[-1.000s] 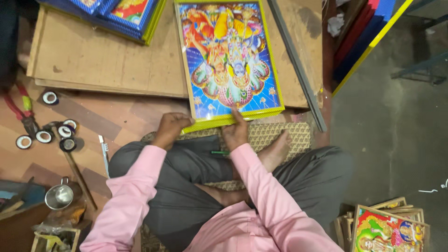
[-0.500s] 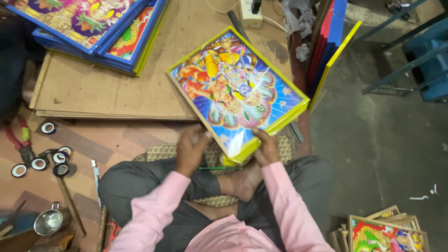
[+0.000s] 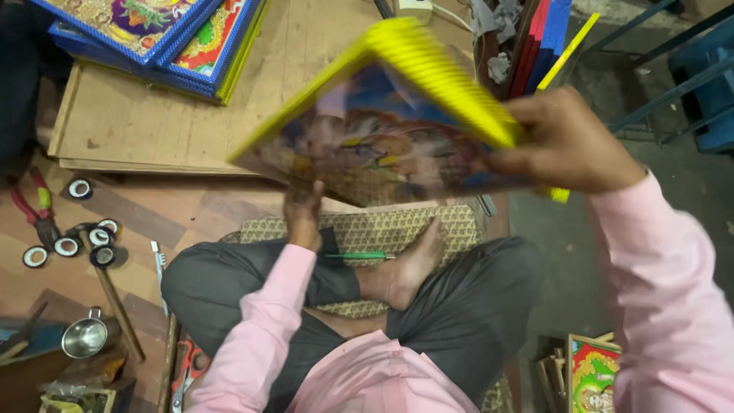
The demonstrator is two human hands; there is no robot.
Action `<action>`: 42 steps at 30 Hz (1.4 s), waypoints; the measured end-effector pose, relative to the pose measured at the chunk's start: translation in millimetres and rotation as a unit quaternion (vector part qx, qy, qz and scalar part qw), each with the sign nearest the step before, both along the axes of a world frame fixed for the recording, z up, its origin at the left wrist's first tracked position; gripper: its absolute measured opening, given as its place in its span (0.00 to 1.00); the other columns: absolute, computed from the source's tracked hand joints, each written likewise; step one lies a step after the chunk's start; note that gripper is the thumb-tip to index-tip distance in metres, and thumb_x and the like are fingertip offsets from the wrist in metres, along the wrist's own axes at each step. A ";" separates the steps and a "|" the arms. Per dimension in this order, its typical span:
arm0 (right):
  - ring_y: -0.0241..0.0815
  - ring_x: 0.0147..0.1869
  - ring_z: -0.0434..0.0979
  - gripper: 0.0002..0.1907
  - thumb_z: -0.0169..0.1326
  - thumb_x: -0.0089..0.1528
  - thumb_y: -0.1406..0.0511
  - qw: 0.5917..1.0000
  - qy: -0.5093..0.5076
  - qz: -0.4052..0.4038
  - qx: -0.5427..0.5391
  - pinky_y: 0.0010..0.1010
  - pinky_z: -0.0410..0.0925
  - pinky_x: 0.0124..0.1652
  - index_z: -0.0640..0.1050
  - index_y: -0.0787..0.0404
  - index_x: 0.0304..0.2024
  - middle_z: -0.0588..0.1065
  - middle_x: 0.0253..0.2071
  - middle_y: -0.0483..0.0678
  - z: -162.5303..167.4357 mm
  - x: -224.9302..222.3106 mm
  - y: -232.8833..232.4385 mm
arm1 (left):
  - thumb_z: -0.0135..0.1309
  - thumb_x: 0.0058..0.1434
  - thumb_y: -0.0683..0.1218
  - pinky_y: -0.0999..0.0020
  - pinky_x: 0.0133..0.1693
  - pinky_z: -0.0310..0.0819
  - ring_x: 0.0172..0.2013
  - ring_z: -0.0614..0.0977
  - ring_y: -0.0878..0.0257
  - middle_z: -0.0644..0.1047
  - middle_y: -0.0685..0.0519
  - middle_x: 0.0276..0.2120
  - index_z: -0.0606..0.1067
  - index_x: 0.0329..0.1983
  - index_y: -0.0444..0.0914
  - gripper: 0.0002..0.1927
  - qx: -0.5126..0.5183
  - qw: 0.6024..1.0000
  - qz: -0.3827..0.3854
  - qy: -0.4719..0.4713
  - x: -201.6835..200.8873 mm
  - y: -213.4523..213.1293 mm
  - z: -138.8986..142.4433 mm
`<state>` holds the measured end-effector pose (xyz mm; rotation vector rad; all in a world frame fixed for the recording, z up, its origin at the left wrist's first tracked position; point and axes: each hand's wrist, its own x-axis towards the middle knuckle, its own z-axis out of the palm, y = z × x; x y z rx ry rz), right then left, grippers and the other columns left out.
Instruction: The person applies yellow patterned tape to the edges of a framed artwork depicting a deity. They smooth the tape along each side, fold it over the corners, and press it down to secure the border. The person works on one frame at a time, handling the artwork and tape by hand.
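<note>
Framed picture: yellow-framed rectangular picture with a many-coloured printed image in blues, oranges and yellows; ribbed yellow moulding along its far edge; blurred, so the image detail cannot be read.
Position: lifted clear of the wooden board surface, tilted, right end high, above the person's crossed legs.
Right hand: right hand clenched over the right edge of the frame, fingers wrapped round the yellow moulding.
Left hand: left hand grasping the near lower edge of the frame from beneath.
Stack, far left: blue-framed pictures piled flat on the board, one yellow-edged frame at the bottom, bright printed faces up.
Frames, far right: red, blue and yellow frame lengths leaning upright by the board.
Picture, near right: small gold-framed picture with red and green print standing on the floor beside the knee.
Tape rolls, left: black rolls with white cores clustered on the floor.
Pliers, left: red-handled pliers just beside the rolls.
Cup, near left: small steel cup.
Mat: woven patterned mat under the bare foot, a green pen lying on the leg.
</note>
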<state>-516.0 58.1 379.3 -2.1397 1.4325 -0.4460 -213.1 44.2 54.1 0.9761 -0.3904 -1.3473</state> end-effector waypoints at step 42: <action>0.37 0.27 0.74 0.09 0.63 0.61 0.63 0.991 -0.085 -0.045 -0.090 0.33 0.67 0.30 0.83 0.64 0.36 0.77 0.24 0.52 -73.2 58.6 -64.3 | 0.62 0.57 0.48 0.50 0.43 0.62 0.35 0.81 0.45 0.81 0.42 0.29 0.83 0.28 0.38 0.08 -0.268 0.603 -0.213 -0.720 -27.7 -71.7 247.2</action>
